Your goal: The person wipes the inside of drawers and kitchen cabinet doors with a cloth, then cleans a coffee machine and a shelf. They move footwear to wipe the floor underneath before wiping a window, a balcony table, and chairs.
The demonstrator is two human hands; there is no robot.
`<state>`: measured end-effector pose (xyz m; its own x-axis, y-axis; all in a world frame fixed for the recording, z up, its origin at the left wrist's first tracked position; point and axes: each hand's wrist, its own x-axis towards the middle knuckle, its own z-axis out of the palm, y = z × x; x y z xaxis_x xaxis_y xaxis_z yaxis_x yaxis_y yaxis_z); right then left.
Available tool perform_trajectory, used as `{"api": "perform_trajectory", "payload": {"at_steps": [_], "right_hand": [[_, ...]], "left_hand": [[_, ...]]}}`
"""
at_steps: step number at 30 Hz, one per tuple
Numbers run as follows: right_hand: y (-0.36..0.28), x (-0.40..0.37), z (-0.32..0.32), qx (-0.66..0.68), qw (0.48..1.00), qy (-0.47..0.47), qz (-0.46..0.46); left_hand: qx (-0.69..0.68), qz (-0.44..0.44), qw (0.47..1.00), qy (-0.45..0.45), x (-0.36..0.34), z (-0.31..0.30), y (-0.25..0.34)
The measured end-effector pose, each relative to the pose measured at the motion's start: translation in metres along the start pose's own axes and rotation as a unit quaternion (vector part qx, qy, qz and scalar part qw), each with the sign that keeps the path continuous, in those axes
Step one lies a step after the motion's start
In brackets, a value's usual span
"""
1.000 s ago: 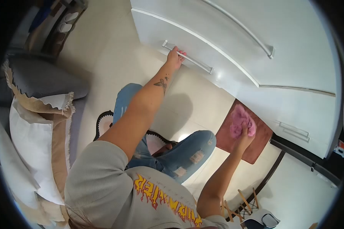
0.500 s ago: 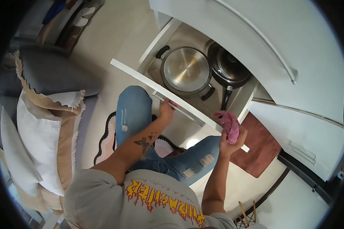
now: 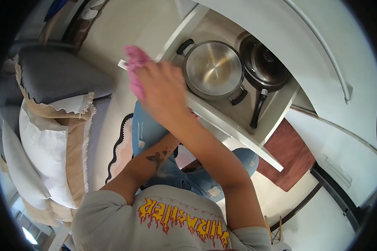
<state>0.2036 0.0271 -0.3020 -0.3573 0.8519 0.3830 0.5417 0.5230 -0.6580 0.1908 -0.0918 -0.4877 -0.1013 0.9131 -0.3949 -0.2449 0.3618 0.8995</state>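
A pink cloth (image 3: pixel 135 69) is bunched under my right hand (image 3: pixel 164 90), whose fingers are closed on it at the left end of the drawer front's top edge. That hand is slightly blurred. My left hand (image 3: pixel 195 116) is at the drawer handle (image 3: pixel 215 126), mostly hidden behind my right forearm; a bit of its fingers shows by the bar. Inside the pulled-out drawer (image 3: pixel 274 161) sits a wide steel pot (image 3: pixel 213 69) with two black side handles. Beside it lies a dark frying pan (image 3: pixel 259 106) with a long handle, with a dark lid (image 3: pixel 267 62) over it.
The white cabinet front (image 3: pixel 280 29) with a long bar handle rises above the drawer. A reddish-brown mat (image 3: pixel 287 154) lies to the right. On the left is a grey sofa (image 3: pixel 58 77) with white and beige cushions (image 3: pixel 44 146). A scalloped rug (image 3: pixel 121 150) lies under my legs.
My right hand has swept the pink cloth from the right end of the drawer front to the left end, crossing over my left arm. My left hand stays near the handle.
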Motion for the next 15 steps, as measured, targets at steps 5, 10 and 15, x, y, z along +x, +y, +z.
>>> {"api": "perform_trajectory", "payload": {"at_steps": [5,10,15], "right_hand": [[0.020,-0.039,-0.014,-0.061,0.997,-0.036,0.023],[0.083,-0.136,-0.153,0.033,0.933,-0.110,0.341],[0.162,-0.145,-0.196,-0.142,0.848,-0.188,0.475]], "left_hand": [[-0.017,-0.206,0.964,-0.166,0.000,-0.060,0.010],[0.130,-0.261,0.748,-0.596,0.038,-0.045,0.247],[0.312,-0.096,0.827,-0.457,0.156,-0.019,0.275]]}}
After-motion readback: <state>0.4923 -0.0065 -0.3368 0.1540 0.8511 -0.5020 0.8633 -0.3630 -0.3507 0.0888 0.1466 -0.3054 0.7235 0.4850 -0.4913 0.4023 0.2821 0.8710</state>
